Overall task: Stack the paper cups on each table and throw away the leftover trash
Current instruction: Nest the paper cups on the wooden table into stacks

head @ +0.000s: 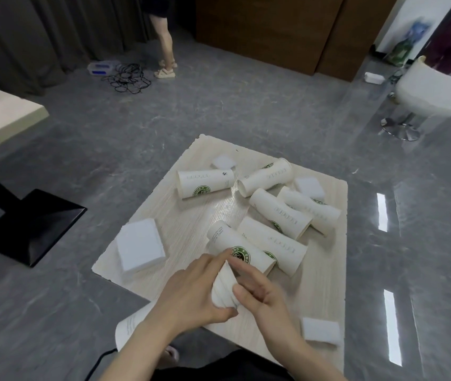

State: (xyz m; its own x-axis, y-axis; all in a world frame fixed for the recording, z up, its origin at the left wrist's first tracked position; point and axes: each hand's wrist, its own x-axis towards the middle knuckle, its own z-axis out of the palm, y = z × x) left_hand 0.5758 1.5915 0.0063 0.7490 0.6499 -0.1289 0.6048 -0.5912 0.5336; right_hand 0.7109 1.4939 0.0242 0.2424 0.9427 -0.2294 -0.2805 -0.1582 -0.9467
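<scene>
A white paper cup (225, 287) is mostly covered by the left hand (191, 290) and right hand (257, 290); its rim and base cannot be seen. Grey lettering on the lying white paper cups (276, 213) is too blurred to read. A standing person (165, 37) and a white round chair (436, 92) are cut off by the frame edges.

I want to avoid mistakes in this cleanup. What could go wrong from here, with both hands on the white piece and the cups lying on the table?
1. The cup lying just beyond the left hand and right hand may roll if nudged.
2. The foam pad sits near the edge of the table and a passing forearm could push it off.
3. The white piece held by both hands might be dropped.
</scene>
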